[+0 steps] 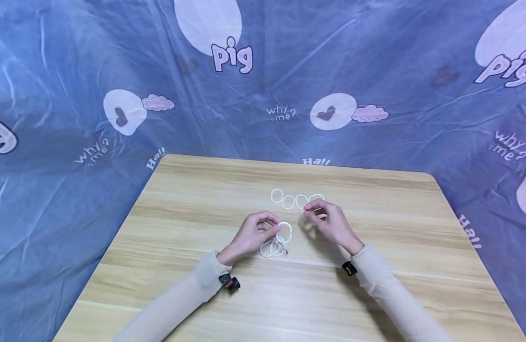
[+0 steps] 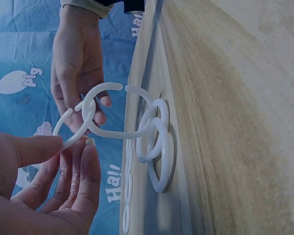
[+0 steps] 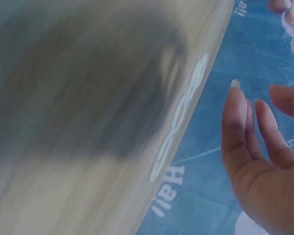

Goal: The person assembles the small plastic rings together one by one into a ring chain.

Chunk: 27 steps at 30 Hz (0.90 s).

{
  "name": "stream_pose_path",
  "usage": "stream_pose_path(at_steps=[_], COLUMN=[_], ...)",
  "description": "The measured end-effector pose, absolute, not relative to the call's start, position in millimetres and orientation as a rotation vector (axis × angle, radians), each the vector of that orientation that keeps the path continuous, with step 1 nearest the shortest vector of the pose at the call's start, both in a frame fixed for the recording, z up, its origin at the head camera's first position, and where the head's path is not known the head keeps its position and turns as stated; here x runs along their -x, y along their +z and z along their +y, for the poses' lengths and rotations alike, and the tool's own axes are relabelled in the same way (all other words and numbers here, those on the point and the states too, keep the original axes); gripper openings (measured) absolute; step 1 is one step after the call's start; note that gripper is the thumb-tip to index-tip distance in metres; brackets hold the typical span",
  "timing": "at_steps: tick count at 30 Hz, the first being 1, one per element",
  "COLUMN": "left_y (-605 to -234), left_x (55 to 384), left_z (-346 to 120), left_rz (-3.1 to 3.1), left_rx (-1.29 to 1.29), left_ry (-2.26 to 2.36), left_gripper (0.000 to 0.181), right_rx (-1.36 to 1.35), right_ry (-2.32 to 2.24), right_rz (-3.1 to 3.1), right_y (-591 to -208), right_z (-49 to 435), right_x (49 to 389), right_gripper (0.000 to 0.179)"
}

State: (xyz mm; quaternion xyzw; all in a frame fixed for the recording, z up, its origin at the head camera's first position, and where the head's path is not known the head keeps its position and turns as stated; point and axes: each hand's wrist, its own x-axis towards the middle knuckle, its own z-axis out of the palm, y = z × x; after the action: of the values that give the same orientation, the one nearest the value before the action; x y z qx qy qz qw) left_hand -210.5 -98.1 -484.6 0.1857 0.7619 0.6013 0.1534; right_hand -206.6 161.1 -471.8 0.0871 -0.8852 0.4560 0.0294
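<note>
Linked rings (image 2: 112, 134): smooth, white, rounded loops, interlocked in a short chain; a narrow split showed in the loop next to the pinched one.
Chain position: hung from the left fingertips, lower loops at or just above the tabletop.
Left hand (image 1: 255, 230): thumb and fingers pinched the end loop.
Right hand (image 1: 332, 223): fingers and thumb stood apart, near the ring row, gripping nothing.
Ring row (image 1: 295, 202): four white oval rings, flat, side by side beyond the hands; linkage could not be told.
Tabletop (image 1: 194, 199): pale wood grain, rounded far corners.
Backdrop (image 1: 263, 80): creased blue printed cloth.
</note>
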Motion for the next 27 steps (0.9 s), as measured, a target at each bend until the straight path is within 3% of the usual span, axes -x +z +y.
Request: stream_pose_path(at_steps=[11, 27], left_y=[-486, -490], left_x=[216, 221], left_z=[-99, -97], left_rz=[2.17, 2.146], left_rx=[-0.529, -0.549], left_ry=[1.716, 1.738], left_gripper=[0.02, 0.02], right_rx=[-0.135, -0.008], right_ry=[1.3, 1.529], right_rz=[-2.797, -2.783], right_y=[-487, -498], right_z=[185, 207], right_x=[224, 244], right_gripper=[0.025, 0.03])
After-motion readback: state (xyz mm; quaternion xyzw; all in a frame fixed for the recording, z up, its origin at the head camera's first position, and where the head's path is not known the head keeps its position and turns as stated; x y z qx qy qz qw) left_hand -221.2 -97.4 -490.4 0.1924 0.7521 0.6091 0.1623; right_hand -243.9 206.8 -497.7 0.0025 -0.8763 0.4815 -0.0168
